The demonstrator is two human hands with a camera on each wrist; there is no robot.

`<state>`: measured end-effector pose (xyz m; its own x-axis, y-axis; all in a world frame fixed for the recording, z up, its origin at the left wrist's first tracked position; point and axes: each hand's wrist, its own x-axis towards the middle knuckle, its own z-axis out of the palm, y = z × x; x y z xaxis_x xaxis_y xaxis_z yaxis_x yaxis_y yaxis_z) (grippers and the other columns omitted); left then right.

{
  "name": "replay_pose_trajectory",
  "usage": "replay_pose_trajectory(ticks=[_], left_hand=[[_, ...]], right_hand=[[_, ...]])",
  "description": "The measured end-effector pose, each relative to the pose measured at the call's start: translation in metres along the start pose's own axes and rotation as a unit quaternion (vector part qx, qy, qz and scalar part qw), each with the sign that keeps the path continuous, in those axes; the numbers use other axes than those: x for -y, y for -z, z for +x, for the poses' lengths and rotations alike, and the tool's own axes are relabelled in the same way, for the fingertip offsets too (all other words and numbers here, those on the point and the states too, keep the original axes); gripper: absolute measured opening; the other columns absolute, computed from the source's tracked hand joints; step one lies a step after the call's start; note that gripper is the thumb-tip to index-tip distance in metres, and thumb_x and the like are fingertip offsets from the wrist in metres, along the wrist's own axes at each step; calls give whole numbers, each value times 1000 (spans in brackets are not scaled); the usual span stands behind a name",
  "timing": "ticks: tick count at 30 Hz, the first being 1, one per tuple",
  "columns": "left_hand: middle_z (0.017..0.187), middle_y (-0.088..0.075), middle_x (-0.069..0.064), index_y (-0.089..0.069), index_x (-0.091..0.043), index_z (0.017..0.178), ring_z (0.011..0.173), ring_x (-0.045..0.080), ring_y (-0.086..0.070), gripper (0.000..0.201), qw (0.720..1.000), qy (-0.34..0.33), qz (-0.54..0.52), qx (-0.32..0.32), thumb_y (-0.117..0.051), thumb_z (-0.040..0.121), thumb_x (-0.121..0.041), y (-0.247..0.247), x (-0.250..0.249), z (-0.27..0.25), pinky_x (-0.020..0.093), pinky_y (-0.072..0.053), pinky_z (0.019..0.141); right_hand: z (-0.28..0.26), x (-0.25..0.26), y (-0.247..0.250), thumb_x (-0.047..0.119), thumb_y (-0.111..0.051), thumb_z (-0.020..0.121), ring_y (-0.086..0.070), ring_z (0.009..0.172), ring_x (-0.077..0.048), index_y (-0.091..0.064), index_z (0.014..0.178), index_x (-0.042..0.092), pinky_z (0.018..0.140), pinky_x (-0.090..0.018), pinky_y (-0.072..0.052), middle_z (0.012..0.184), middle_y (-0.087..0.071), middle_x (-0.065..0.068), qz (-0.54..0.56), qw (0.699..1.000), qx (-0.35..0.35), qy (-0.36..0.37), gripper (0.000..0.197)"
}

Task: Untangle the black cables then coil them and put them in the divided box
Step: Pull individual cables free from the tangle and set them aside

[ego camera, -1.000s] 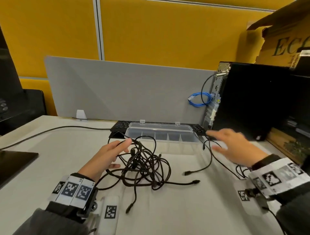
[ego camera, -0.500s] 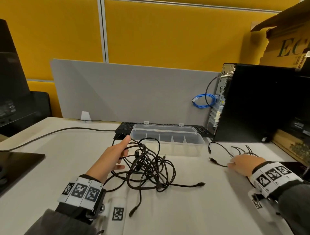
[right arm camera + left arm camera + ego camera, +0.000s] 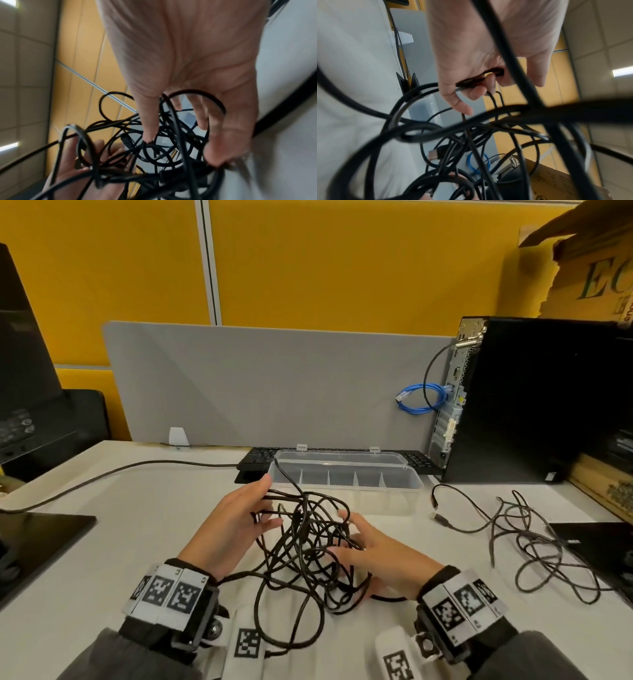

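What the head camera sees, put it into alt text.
A left hand and a right hand dig into a tangle of black cables on a white desk. Behind it stands an open divided box; a loose cable lies to the right.

— What sort of place is this?
— An office workstation: a grey desk divider point(image 3: 274, 385) before yellow partition panels point(image 3: 342, 261), a keyboard point(image 3: 257, 461) and black computer tower point(image 3: 534, 398) on a white worktop point(image 3: 137, 525), a tiled ceiling point(image 3: 607, 33) overhead
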<state>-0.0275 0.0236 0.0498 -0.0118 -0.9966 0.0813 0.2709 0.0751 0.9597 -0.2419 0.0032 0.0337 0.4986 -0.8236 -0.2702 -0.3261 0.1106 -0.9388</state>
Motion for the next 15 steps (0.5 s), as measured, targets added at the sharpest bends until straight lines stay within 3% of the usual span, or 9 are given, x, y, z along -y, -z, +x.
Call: replay_pose_trajectory(ticks=[2,5,7,11,13,15], left_hand=[[64,-54,-3,-64,-20,61,63,9,-53,42,999,-10,-18,37,-84,47,-54,-2,1,0,34,-51,78],[66,-56,-3,-65,-20,62,65,9,-56,46,999,-23,-15,45,-86,39,-54,-2,0,-1,33,-54,76],[71,-56,1,-65,-17,68,69,9,-58,50,999,-25,0,34,-85,40,-53,2,-3,0,32,-55,73],[94,-54,11,-69,-14,85,93,16,-56,39,997,-26,68,38,-69,65,-48,12,-4,2,34,-53,80],[96,-62,2,-71,-16,90,95,11,-58,58,991,-21,127,43,-72,57,-63,13,0,3,27,-56,77],[102,-64,-1,-61,-2,99,97,6,-60,87,984,-8,173,49,-71,50,-73,12,4,5,22,-56,77]], right_hand=[[0,-4,0,22,-60,89,-62,70,-7,-38,130,34,51,-23,-48,100,-61,5,-15,1000,15,23,48],[-3,-7,4,15,-53,93,-57,61,-9,-48,123,30,49,-20,-43,78,-65,7,2,998,7,60,34],[-7,-6,12,14,-51,94,-56,63,-9,-50,119,25,52,-21,-43,81,-62,3,16,996,-30,82,28],[-11,-3,28,1,-47,93,-54,70,-7,-53,108,26,69,-21,-49,87,-59,8,63,961,-172,207,30],[-13,1,30,-8,-44,90,-55,79,-2,-52,104,26,73,-15,-48,88,-59,17,54,933,-231,273,38],[-16,4,29,-15,-42,87,-55,87,5,-50,102,27,77,-11,-46,95,-58,16,39,913,-263,309,45]])
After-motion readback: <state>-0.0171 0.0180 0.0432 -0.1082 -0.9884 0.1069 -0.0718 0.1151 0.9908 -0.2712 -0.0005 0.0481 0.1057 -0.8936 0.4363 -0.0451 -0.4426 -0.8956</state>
